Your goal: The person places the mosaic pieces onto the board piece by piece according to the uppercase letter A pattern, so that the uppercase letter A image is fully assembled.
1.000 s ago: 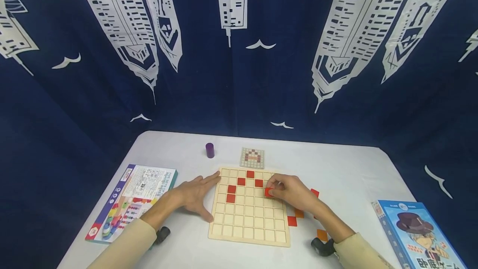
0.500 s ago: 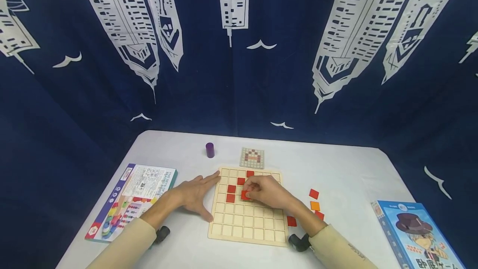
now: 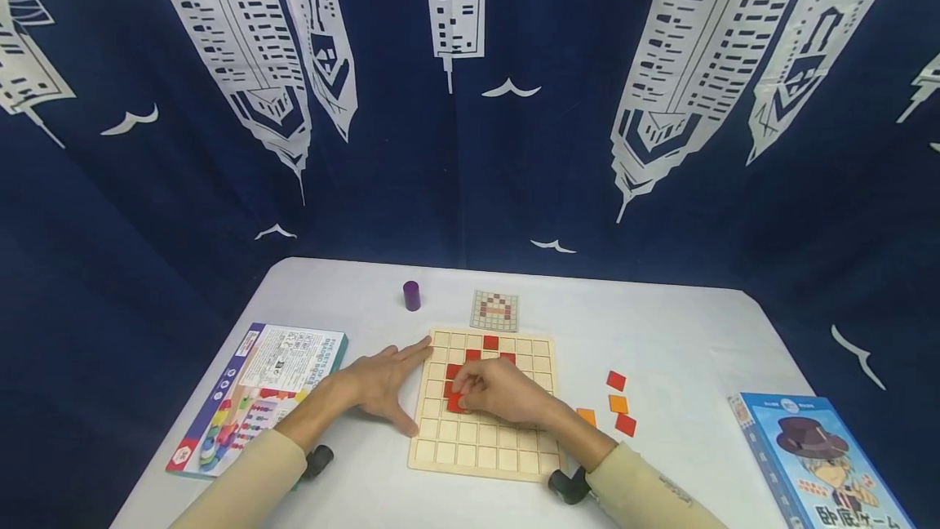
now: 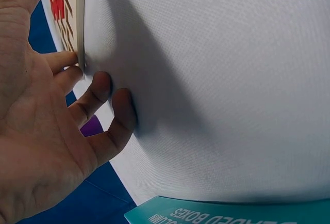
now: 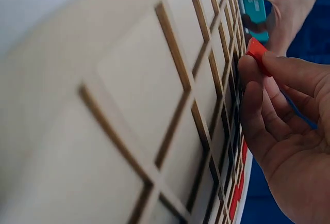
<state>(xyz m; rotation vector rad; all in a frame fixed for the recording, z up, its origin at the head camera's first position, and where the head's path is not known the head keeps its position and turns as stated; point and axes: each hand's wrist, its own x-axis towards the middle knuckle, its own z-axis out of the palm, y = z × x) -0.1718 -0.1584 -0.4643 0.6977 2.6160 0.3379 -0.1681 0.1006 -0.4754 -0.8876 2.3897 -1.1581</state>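
Pinched between the thumb and fingers of my right hand (image 3: 499, 392) is a red square tile (image 3: 456, 404), held over the left part of a wooden grid board (image 3: 467, 454). In the right wrist view the same tile (image 5: 259, 57) sits tilted at the fingertips, close to the board's ridges. Several red tiles lie in cells of the upper half; one is the top red tile (image 3: 490, 342). My right hand partly covers others. Fingers spread, my left hand (image 3: 382, 386) rests with its fingertips and thumb along the board's left edge.
A small pattern card (image 3: 495, 311) lies behind the board, near a purple cylinder (image 3: 412, 295). Loose tiles, such as an orange tile (image 3: 618, 404), lie to the right. A bead-game box (image 3: 257, 398) is at left, a blue box (image 3: 826, 460) at right.
My right hand has carried the red tile leftward across the board and slightly nearer to me. My left hand stays at the board's edge.
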